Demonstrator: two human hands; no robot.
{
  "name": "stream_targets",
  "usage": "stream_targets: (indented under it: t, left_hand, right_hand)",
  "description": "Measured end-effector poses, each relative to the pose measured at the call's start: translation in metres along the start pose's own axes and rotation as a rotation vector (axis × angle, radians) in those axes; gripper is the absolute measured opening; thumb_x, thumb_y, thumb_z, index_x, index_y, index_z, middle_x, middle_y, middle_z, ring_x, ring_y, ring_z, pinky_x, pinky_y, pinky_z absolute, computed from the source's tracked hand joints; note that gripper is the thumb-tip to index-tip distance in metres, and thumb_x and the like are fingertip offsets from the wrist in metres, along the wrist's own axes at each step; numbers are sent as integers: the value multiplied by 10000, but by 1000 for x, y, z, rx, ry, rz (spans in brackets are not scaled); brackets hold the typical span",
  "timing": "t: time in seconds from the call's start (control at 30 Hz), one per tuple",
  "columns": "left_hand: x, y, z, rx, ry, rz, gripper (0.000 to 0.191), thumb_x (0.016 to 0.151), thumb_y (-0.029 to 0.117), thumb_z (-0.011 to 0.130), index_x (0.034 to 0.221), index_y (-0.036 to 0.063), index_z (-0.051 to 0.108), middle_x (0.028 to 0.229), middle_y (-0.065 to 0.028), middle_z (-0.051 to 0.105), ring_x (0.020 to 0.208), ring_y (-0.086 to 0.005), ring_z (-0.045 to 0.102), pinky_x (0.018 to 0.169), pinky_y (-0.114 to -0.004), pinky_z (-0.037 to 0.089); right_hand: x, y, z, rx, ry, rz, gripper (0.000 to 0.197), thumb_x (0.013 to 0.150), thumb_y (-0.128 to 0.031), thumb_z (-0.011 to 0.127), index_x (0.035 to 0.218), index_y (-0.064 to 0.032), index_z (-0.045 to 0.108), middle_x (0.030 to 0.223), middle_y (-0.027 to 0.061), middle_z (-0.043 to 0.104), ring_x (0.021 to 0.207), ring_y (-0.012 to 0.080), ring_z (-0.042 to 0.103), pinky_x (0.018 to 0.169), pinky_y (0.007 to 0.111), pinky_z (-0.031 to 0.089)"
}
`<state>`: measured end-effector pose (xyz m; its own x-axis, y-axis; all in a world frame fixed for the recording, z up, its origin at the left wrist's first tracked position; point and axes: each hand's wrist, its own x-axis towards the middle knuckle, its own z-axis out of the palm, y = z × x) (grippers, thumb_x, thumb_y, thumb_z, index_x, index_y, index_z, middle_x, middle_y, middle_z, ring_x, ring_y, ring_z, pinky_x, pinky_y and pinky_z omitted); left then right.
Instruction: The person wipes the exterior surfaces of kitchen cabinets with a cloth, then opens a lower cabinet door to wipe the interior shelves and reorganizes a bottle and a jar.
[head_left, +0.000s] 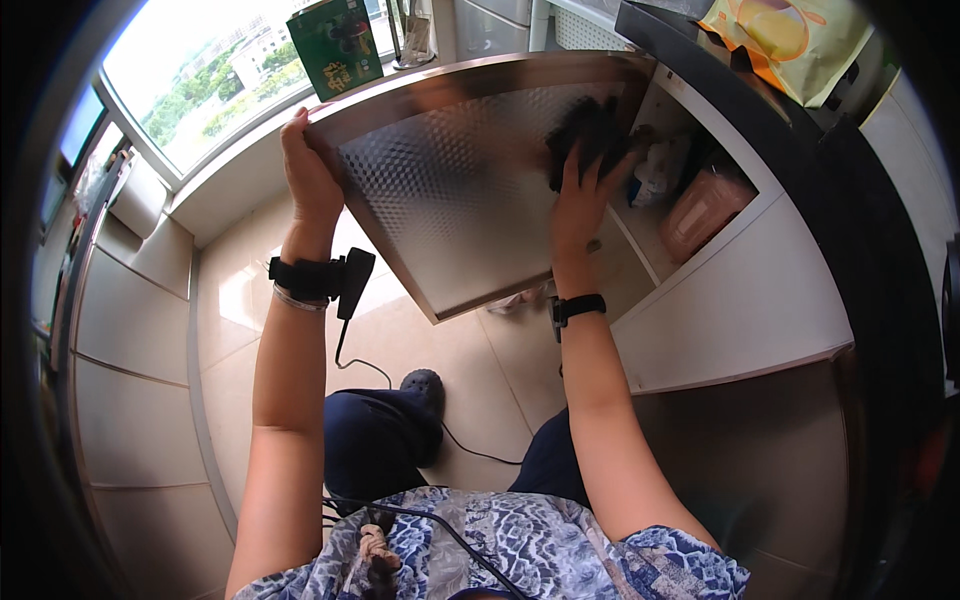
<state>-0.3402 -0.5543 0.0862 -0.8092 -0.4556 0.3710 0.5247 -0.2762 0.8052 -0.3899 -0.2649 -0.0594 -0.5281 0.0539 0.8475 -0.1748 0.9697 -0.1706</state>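
Observation:
A framed cabinet door (450, 217) with a textured translucent panel stands swung out in front of me. At its far left corner, my left hand (311, 180) grips the frame, thumb up over the edge. My right hand (585, 199) presses a dark cloth (583, 139) against the panel near the hinge side. The fingers spread over the cloth, and its far part blurs into the panel's reflection. Behind the door, the white cabinet (735, 292) is open. Inside it are a pinkish plastic container (705, 214) and a white bottle (652, 180).
A dark countertop edge (817, 195) curves along the right, with a yellow-green bag (795, 45) on it. A green box (336, 52) stands on the windowsill ahead. Drawer fronts (135, 322) line the left. A cable (480, 454) hangs near my legs above the tiled floor (480, 405).

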Motion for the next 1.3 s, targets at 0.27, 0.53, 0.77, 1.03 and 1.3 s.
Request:
stream_targets:
  t: [0.27, 0.53, 0.77, 1.03, 1.3]
  left_hand:
    - [3, -9, 11, -66, 37, -16, 278, 909, 378, 503, 803, 146, 616, 511, 77, 336, 404, -60, 278, 385, -243, 191]
    - [4, 3, -1, -74, -147, -106, 386, 893, 341, 485, 1071, 41, 651, 997, -74, 673, 943, -202, 611, 883, -306, 456]
    - [7, -2, 12, -25, -143, -71, 403, 899, 338, 470, 1078, 17, 637, 1020, -95, 669, 975, -216, 603, 926, -321, 441]
    - [13, -4, 1, -88, -223, -127, 382, 888, 347, 492, 1064, 45, 645, 1004, -78, 669, 968, -218, 595, 928, -314, 433]
    - [12, 10, 3, -36, -173, -126, 377, 893, 303, 438, 1047, 15, 628, 1001, -120, 667, 945, -244, 613, 896, -334, 469]
  right_hand:
    - [-87, -24, 25, 423, -254, 450, 700, 810, 115, 480, 1469, -63, 327, 1394, 323, 397, 1355, 522, 271, 1051, 529, 363]
    - [43, -115, -64, 757, 94, 211, 767, 809, 140, 461, 1507, -117, 273, 1414, 336, 358, 1374, 577, 151, 1057, 545, 334]
    - [-114, -132, 12, 553, -264, -241, 638, 792, 62, 501, 1366, -216, 527, 1319, 167, 496, 1337, 520, 300, 1077, 522, 371]
    - [-85, -129, -17, 805, -267, -207, 628, 836, 101, 466, 1399, -178, 488, 1386, 235, 459, 1310, 556, 312, 1060, 535, 370]
    - [-39, -214, -35, 860, 57, -195, 640, 778, 91, 566, 1363, -165, 528, 1360, 277, 442, 1244, 560, 384, 1028, 555, 368]
